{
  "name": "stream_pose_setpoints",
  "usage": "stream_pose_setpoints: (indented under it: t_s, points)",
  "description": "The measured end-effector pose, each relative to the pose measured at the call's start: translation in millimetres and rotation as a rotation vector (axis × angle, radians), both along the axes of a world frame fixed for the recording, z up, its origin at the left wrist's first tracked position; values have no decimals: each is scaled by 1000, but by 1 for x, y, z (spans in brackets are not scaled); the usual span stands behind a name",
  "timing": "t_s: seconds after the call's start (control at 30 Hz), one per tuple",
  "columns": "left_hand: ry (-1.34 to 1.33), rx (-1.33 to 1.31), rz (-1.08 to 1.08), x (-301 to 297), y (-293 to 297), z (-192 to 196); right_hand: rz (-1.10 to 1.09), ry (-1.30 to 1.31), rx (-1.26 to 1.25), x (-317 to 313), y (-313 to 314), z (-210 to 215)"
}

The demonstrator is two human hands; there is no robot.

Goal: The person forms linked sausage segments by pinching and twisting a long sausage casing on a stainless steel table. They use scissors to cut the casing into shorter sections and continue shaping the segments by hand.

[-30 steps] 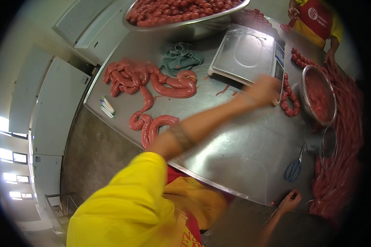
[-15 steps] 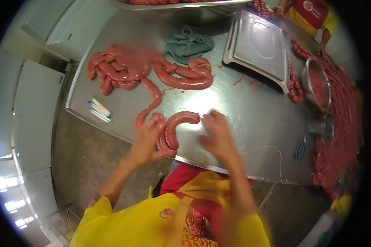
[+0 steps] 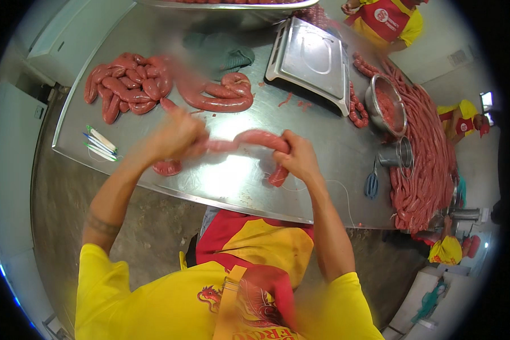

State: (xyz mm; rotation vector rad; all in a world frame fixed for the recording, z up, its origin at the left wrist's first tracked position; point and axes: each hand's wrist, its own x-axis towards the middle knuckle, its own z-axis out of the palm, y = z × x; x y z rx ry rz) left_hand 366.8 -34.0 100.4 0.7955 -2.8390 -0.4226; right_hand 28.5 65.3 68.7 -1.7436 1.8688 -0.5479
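A pink sausage point(image 3: 260, 139) stretches between my two hands above the steel table. My left hand point(image 3: 178, 136), a little blurred, is closed round its left part, where the casing narrows. Fingers of my right hand point(image 3: 296, 152) wrap its right part, and the end hangs down below them. Under my left hand another bend of sausage point(image 3: 168, 168) lies near the table's front edge. Beyond it a heap of linked sausages point(image 3: 127, 85) lies at the far left, with a curved length of sausage point(image 3: 218, 102) next to it. A thin white string point(image 3: 337, 184) trails right from near my right hand.
A flat scale point(image 3: 311, 59) stands on the steel table point(image 3: 221, 175), with a green cloth point(image 3: 232, 59) left of it. Pens point(image 3: 101, 144) lie at left. At right are a bowl of meat point(image 3: 386, 105), a metal cup point(image 3: 396, 153), blue-handled scissors point(image 3: 372, 184) and piled sausage strands point(image 3: 422, 164). Co-workers stand beyond.
Both hands have risen off the table with the sausage. My right hand, loose before, now grips it, and the sausage is pulled out sideways. The whole view has shifted.
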Motion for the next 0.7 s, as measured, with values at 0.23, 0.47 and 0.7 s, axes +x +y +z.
stream_pose_setpoints:
  t_s: [0.23,0.47,0.7]
  points:
    - [564,10,570,-170,-61,-55,-491,-716,182,-17,72,-61]
    - [169,76,629,-257,114,-119,-398,-305,129,-18,177,-64]
    - [563,1515,499,-241,40,-109,-349,170,-425,15,117,-91]
